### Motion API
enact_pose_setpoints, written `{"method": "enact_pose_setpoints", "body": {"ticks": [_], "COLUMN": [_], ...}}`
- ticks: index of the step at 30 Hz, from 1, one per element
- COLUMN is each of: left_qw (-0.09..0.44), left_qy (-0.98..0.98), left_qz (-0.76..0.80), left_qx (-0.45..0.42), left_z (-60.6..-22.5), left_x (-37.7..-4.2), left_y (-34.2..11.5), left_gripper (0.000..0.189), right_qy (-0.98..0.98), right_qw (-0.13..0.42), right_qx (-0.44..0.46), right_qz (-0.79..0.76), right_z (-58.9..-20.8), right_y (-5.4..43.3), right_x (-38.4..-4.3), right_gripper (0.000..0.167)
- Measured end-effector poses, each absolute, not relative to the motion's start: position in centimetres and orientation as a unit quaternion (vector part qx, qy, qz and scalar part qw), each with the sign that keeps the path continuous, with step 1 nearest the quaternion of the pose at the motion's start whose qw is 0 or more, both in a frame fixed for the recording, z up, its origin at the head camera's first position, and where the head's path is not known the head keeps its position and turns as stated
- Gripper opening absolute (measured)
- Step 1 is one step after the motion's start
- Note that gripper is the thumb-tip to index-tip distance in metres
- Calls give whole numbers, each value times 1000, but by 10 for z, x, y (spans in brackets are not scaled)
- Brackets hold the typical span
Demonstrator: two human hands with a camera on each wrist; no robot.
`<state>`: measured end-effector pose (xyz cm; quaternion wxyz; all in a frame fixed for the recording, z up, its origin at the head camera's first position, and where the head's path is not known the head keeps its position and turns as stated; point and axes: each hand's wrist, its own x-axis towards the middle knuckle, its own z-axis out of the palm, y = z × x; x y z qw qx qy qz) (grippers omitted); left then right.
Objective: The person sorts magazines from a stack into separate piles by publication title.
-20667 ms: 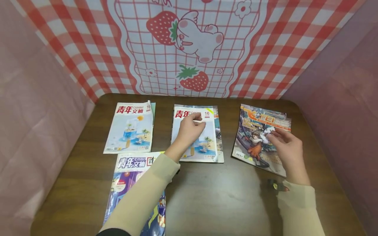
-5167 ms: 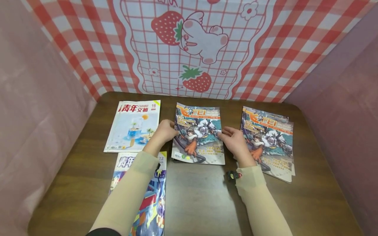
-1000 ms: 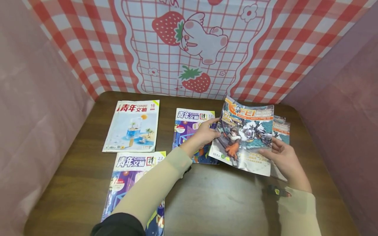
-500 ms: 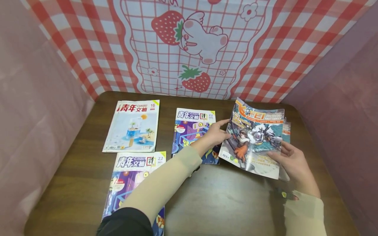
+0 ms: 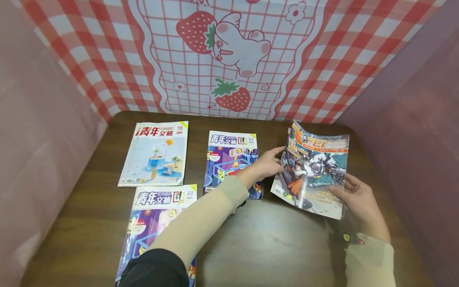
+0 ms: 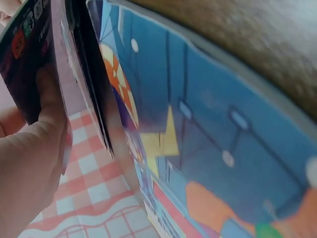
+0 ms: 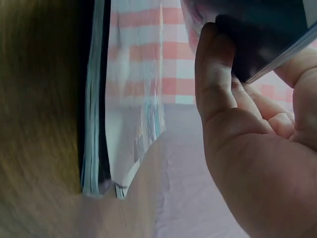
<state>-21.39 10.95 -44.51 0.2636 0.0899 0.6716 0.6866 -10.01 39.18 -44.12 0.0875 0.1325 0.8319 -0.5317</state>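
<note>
Both hands hold a magazine [image 5: 315,171] with an orange FEI title and a figure in orange on its cover, raised over the pile at the right. My left hand [image 5: 269,163] pinches its left edge; in the left wrist view that hand [image 6: 29,163] has fingers on the dark underside. At the right edge, my right hand [image 5: 358,199] grips with thumb on the cover and fingers beneath. In the right wrist view, a magazine pile [image 7: 94,114] lies below the lifted magazine [image 7: 270,34], with a gap between. In the head view the held magazine hides most of that pile.
A purple magazine [image 5: 229,155] lies mid-table, left of the left hand. Further left is a white magazine [image 5: 154,155] with an ice-lolly picture. Another purple magazine [image 5: 157,199] lies in front, partly under the left forearm. A checked cloth [image 5: 229,59] hangs behind the table.
The FEI magazine on top in the middle 5.2 s ago has been lifted and carried right over the right pile, uncovering a purple magazine. In the last second both hands moved further right with it.
</note>
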Motion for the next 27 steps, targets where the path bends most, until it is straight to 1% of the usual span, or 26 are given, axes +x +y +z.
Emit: {"method": "enact_pose_setpoints", "body": {"ticks": [7,11,19,24,27], "left_qw": [257,245,222,198,197], "left_qy": [675,699,740,765,776], "left_qz": [686,667,631,607,593], "left_qx": [84,77,75,86,82], "left_z": [-449,-449,-449,-452,-453], "left_x": [-213,-212,-211,-212,-213], "left_y": [118,122,129,134,138], "left_gripper": [90,89,85,79,77], "right_qy": [823,818,812,831,837], "right_qw": [91,89,67,80,90], "right_qx": [147,150,154,167,172], "right_qz": [-540,-548,-560,-525,-512], "right_z": [-443,-446,-450,-450,-451], "right_y": [398,400,401,406,409], "right_x": [-100,-101,-102,-101,-101], "right_gripper": [103,102,101,103,103]}}
